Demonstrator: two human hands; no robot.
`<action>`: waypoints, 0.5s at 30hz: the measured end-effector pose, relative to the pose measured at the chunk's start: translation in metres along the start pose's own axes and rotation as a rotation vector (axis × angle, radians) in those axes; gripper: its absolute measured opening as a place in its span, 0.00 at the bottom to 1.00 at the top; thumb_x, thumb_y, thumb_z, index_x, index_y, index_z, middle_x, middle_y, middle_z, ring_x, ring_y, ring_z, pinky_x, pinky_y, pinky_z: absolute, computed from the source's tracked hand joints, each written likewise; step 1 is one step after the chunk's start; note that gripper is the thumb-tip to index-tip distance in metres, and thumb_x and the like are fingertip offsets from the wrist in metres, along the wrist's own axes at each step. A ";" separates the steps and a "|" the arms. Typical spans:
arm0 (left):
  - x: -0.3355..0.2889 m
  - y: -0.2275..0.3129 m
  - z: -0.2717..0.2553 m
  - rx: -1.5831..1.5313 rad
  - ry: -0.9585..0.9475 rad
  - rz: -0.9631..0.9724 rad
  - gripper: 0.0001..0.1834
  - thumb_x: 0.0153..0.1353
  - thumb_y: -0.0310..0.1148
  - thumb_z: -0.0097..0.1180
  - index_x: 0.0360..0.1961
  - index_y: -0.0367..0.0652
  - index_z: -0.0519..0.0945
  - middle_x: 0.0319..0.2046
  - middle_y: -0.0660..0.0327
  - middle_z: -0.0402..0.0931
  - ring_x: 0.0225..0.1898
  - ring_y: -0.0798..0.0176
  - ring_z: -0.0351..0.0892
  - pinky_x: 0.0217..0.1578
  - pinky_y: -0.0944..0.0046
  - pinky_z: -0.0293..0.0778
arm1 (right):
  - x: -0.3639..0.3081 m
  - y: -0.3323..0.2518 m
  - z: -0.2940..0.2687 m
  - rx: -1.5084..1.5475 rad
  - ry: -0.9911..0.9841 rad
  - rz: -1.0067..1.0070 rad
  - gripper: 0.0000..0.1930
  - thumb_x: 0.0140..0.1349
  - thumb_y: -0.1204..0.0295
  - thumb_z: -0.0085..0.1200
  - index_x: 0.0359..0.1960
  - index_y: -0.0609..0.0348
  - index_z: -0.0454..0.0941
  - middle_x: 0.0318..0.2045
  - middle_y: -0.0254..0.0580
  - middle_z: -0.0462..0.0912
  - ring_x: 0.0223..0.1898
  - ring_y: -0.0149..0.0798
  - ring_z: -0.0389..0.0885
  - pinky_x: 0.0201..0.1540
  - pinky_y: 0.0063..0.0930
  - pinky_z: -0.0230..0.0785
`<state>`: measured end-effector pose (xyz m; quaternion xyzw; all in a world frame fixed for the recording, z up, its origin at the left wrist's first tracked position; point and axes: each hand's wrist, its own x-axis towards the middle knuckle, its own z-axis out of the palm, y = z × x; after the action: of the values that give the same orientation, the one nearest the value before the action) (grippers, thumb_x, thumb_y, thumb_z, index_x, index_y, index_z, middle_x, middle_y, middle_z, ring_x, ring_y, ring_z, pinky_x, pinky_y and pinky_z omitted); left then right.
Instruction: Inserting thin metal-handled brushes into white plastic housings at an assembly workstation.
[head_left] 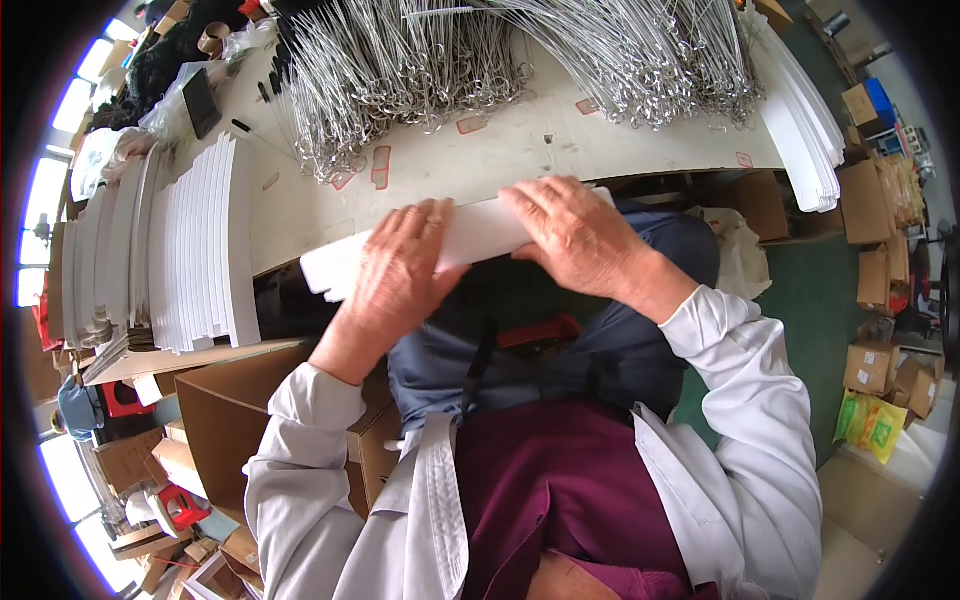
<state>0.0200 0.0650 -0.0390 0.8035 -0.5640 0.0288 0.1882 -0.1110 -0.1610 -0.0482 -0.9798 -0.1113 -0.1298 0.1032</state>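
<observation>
Grips a white strip (485, 232) with both hands, right at the near edge of the table (290, 215). Spans it with the left hand (395, 262), half open, with fingers nearly straight and close together across the top and with the thumb by the near edge. Clasps it with the right hand (578, 232), more bent, with fingers over the top and with the thumb at the near edge. Leaves a bare stretch between the hands, and one end poking out past each. On the table, beyond the hands: two heaps of hooked wires (670, 70). Well left of the left hand: a strip row (190, 250). Far right of the right hand: a strip stack (800, 120). Nearer than the left hand, to its left: an open carton (225, 410).
</observation>
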 end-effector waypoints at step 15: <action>0.040 -0.044 0.022 -0.003 0.120 -0.121 0.30 0.59 0.40 0.69 0.57 0.32 0.78 0.54 0.44 0.80 0.56 0.38 0.79 0.59 0.47 0.73 | 0.041 0.064 0.027 -0.011 0.125 0.017 0.26 0.62 0.65 0.65 0.62 0.59 0.78 0.58 0.44 0.81 0.59 0.48 0.77 0.64 0.40 0.69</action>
<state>0.0714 0.0346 -0.0613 0.8328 -0.5021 0.0648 0.2241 -0.0503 -0.2077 -0.0733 -0.9714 -0.0956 -0.1903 0.1055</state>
